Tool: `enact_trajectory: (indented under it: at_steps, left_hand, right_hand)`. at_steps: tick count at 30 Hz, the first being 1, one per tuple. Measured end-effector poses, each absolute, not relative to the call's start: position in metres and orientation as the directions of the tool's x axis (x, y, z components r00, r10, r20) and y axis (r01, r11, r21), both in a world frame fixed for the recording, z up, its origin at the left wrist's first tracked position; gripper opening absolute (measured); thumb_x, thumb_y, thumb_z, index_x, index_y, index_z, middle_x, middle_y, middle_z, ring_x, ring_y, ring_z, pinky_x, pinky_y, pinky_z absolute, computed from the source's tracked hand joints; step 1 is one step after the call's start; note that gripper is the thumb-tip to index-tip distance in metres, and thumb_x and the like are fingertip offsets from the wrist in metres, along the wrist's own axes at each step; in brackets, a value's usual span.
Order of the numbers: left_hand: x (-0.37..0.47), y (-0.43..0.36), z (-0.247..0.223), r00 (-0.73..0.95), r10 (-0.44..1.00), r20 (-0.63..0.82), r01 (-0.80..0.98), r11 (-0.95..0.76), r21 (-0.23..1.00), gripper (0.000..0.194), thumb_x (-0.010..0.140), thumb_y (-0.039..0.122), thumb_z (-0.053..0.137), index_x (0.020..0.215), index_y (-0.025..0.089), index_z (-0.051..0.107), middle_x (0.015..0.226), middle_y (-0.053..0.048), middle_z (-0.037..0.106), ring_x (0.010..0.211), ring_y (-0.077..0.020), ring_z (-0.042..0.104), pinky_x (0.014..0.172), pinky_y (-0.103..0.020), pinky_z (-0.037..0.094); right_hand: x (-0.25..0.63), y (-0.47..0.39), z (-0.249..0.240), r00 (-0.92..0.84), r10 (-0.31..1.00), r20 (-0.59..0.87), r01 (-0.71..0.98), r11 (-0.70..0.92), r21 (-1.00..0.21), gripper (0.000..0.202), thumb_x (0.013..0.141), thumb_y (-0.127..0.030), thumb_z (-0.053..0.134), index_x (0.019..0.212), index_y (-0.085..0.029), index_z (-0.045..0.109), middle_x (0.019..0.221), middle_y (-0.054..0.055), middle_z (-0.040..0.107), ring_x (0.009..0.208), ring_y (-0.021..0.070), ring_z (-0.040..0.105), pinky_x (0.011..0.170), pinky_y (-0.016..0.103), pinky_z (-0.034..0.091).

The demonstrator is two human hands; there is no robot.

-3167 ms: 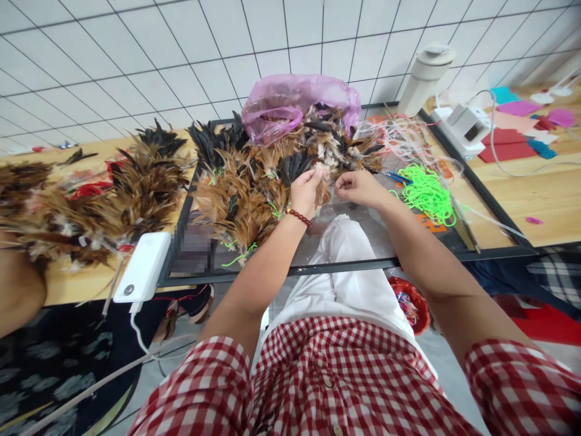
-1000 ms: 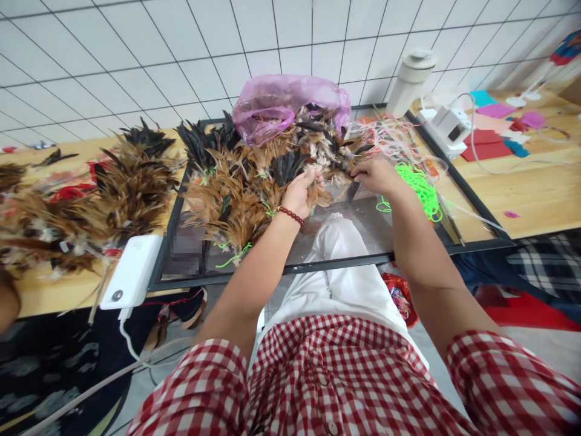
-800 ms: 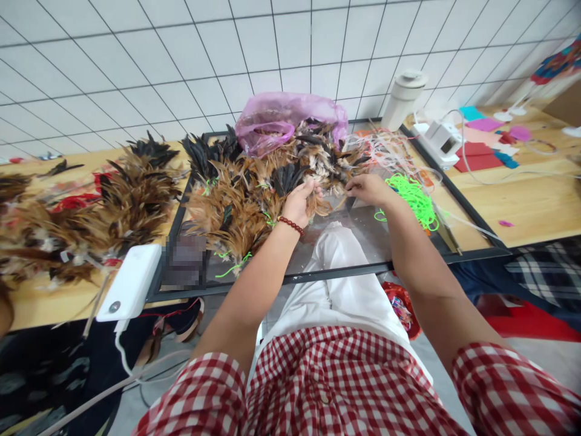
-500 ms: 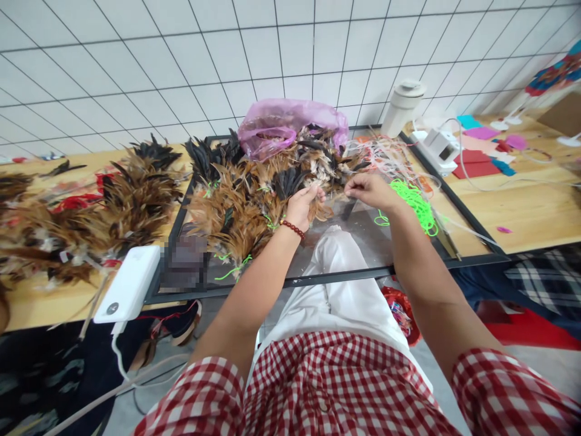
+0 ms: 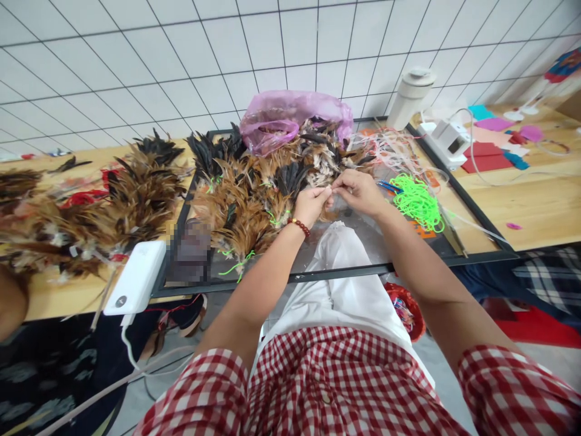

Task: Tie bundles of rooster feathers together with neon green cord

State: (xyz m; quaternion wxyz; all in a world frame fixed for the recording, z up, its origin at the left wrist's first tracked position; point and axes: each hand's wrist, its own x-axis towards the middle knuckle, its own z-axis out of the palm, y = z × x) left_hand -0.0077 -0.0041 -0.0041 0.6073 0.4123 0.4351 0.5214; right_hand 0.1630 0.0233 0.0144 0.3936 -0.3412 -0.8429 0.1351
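My left hand [image 5: 313,204], with a beaded bracelet at the wrist, is closed in a pinch near the middle of the dark-framed tray [image 5: 313,275]. My right hand [image 5: 356,191] is also pinched, its fingertips meeting those of the left. What lies between the fingertips is too small to make out. Brown feather bunches [image 5: 245,212], some tied with green cord, lie left of my hands. Bright green cord [image 5: 417,203] is heaped right of my right hand, beside a blue tool [image 5: 389,186]. Pale strands [image 5: 390,148] lie behind it.
A pink plastic bag [image 5: 295,103] sits at the tray's back. A white bottle [image 5: 411,100] and a power strip [image 5: 449,148] stand at the back right. More feathers [image 5: 136,200] and a white power bank [image 5: 136,278] are on the left. Part of another person shows at lower left.
My right hand has moved left to meet my left hand, uncovering the blue tool beside the green cord. The whole view has shifted slightly.
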Motion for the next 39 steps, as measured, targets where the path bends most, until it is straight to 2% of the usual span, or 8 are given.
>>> enact_trajectory:
  at_steps: [4,8,12,16,22,26,33,39]
  left_hand:
    - [-0.008,-0.004,-0.006,0.115,0.989,-0.088,-0.220,0.112,0.969,0.024,0.085,0.023,0.077,0.066,0.012,0.069,0.050,0.003,0.059,0.045,-0.0068,0.052,0.053,-0.021,0.042]
    - [-0.005,-0.004,-0.011,0.019,0.997,-0.072,-0.238,0.075,0.968,0.024,0.087,0.022,0.073,0.065,0.014,0.069,0.049,0.004,0.057,0.045,-0.0062,0.050,0.053,-0.020,0.042]
    - [-0.003,-0.005,-0.017,-0.028,0.996,-0.085,-0.201,0.078,0.977,0.021,0.084,0.025,0.075,0.067,0.014,0.072,0.051,0.004,0.059,0.048,-0.0067,0.051,0.055,-0.021,0.044]
    - [-0.005,-0.008,-0.018,-0.045,0.996,-0.079,-0.159,0.071,0.985,0.021,0.083,0.031,0.076,0.069,0.015,0.073,0.053,0.003,0.062,0.050,-0.0081,0.054,0.058,-0.022,0.045]
    - [-0.008,-0.012,-0.019,-0.048,0.997,-0.063,-0.139,0.055,0.989,0.025,0.081,0.040,0.075,0.072,0.016,0.074,0.055,0.002,0.065,0.054,-0.0102,0.057,0.062,-0.025,0.048]
    - [-0.009,-0.014,-0.021,-0.072,0.995,-0.068,-0.124,0.058,0.991,0.027,0.082,0.042,0.074,0.074,0.017,0.077,0.057,0.001,0.067,0.057,-0.0110,0.059,0.065,-0.025,0.049]
    - [-0.009,-0.014,-0.019,-0.093,0.993,-0.068,-0.088,0.059,0.994,0.024,0.082,0.041,0.075,0.077,0.018,0.079,0.060,0.001,0.069,0.058,-0.0121,0.062,0.065,-0.026,0.051]
    - [-0.008,-0.016,-0.013,-0.082,0.992,-0.100,-0.067,0.095,0.993,0.018,0.083,0.034,0.073,0.076,0.017,0.078,0.060,0.001,0.070,0.060,-0.0120,0.063,0.066,-0.025,0.050]
  right_hand:
    - [0.161,0.027,0.003,-0.321,0.776,0.543,0.473,0.628,-0.618,0.013,0.087,-0.032,0.064,0.087,-0.022,0.072,0.084,0.006,0.071,0.077,0.0205,0.063,0.075,0.035,0.050]
    - [0.160,0.039,-0.008,-0.053,0.939,0.339,0.531,0.314,-0.787,0.032,0.083,-0.046,0.067,0.099,-0.019,0.072,0.078,0.002,0.068,0.068,0.0172,0.057,0.069,0.032,0.048]
    - [0.153,0.048,-0.006,0.070,0.977,0.202,0.740,0.085,-0.667,0.034,0.077,-0.054,0.073,0.081,-0.020,0.072,0.075,0.004,0.068,0.071,0.0195,0.059,0.070,0.033,0.046]
    - [0.161,0.047,0.005,0.065,0.981,0.185,0.753,0.073,-0.654,0.019,0.079,-0.037,0.064,0.070,-0.021,0.068,0.070,0.004,0.067,0.071,0.0206,0.061,0.070,0.034,0.044]
    - [0.201,0.040,0.021,0.153,0.968,0.197,0.426,0.115,-0.897,0.027,0.073,-0.049,0.070,0.074,-0.023,0.063,0.066,0.000,0.067,0.061,0.0169,0.058,0.063,0.031,0.044]
    - [0.214,0.042,0.027,0.213,0.969,0.127,0.272,0.066,-0.960,0.035,0.070,-0.054,0.075,0.074,-0.024,0.057,0.064,0.000,0.068,0.048,0.0121,0.049,0.049,0.027,0.038]
    - [0.249,0.054,0.035,0.404,0.913,0.049,0.225,-0.048,-0.973,0.035,0.071,-0.045,0.079,0.078,-0.023,0.053,0.059,-0.002,0.065,0.041,0.0082,0.043,0.040,0.021,0.030]
    - [0.255,0.053,0.027,0.312,0.943,-0.114,0.302,-0.212,-0.929,0.027,0.073,-0.036,0.077,0.078,-0.024,0.054,0.061,0.000,0.067,0.042,0.0119,0.049,0.041,0.025,0.036]
